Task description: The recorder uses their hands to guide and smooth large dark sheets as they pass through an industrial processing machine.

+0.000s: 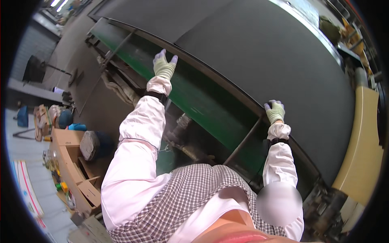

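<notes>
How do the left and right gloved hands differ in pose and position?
The left hand spreads its thumb from its fingers; the right hand keeps its fingers closer together. In this view, the left hand appears over the green strip, while the right hand overlaps the dark grey surface at its edge. Both wear striped gloves with lavender fingertips.

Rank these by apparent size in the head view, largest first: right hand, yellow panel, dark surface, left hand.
1. Dark surface
2. Yellow panel
3. Left hand and right hand, unranked: too alike, and distance from the camera may differ.
</notes>
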Demonstrator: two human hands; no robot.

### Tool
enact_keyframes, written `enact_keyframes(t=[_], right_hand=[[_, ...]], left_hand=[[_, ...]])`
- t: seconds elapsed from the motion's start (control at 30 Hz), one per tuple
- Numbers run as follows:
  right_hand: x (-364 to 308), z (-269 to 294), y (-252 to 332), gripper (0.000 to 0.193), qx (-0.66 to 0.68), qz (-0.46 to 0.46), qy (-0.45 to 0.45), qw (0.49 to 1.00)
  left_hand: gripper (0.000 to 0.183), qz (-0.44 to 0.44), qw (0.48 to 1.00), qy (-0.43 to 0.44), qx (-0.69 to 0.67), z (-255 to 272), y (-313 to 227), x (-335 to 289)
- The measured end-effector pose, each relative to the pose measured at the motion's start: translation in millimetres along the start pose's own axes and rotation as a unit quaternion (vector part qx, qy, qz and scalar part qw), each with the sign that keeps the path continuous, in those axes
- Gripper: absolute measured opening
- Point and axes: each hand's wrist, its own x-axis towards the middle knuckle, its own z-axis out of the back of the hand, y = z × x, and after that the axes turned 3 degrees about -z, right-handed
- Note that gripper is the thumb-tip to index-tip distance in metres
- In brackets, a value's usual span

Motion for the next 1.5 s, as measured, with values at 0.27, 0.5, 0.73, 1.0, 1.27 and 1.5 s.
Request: enact_keyframes(t=[0.27,0.5,0.73,1.0,1.27,1.5], right_hand=[[-46,8,-89,0.035,-0.068,-0.132,0.031,0.988],[-41,30,-92,0.041,-0.133,-0.136,0.003,0.982],[43,-15,78,0.044,0.122,0.114,-0.128,0.978],[30,-26,111,0.074,0.048,-0.122,-0.033,0.991],[-7,-13,-17,0.075,-0.017,-0.198,0.009,0.98],[-18,-47,-137,0.074,-0.015,-0.19,0.014,0.982]], left_hand=[[0.077,-0.102,0.972,0.191,0.095,-93,-26,57],[0.114,-0.096,0.848,0.455,0.254,-117,-100,55],[0.103,-0.198,0.833,0.481,0.19,-103,-185,-6],[0.073,-0.13,0.914,0.338,0.183,-113,-21,79],[0.059,-0.175,0.899,0.394,0.07,-114,-84,58],[0.057,-0.166,0.911,0.345,0.155,-123,-30,83]])
